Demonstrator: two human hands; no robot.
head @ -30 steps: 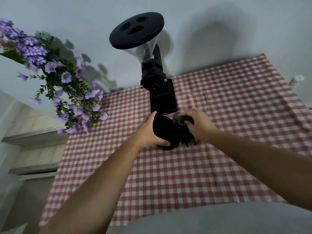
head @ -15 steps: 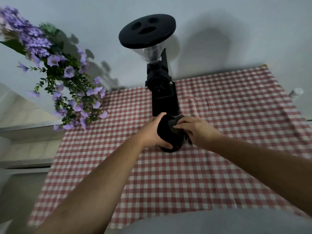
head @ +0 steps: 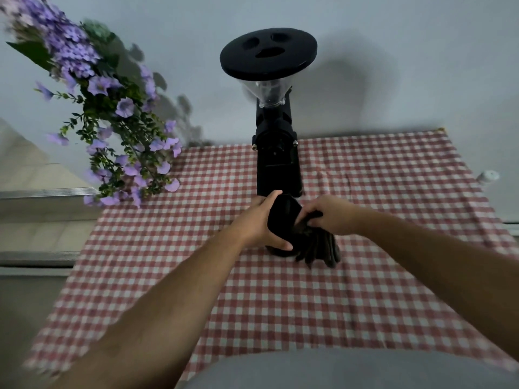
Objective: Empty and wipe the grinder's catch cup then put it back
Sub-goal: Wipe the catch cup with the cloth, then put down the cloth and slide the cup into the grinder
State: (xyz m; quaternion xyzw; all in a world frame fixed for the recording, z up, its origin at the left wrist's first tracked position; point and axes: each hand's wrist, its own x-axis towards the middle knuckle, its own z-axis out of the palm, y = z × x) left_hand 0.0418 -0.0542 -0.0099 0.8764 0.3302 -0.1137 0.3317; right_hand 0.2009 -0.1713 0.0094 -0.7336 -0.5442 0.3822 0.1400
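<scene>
A tall black coffee grinder (head: 278, 164) with a clear hopper and a round black lid stands at the back of the table. Just in front of its base, my left hand (head: 259, 221) grips the black catch cup (head: 282, 220), tilted with its mouth towards the right. My right hand (head: 330, 216) holds a dark cloth (head: 320, 247) bunched at the cup's mouth, fingers pressed into the opening. The rest of the cloth hangs down onto the table beside the cup.
A red-and-white checked tablecloth (head: 280, 299) covers the table. Purple artificial flowers (head: 118, 122) hang over its back left corner. A small white bottle (head: 488, 177) stands past the right edge. A grey wall is right behind the grinder.
My right hand has shifted with the cloth at the cup's mouth, and more cloth now hangs beside the cup. The camera has tilted, so the grinder sits lower and more central.
</scene>
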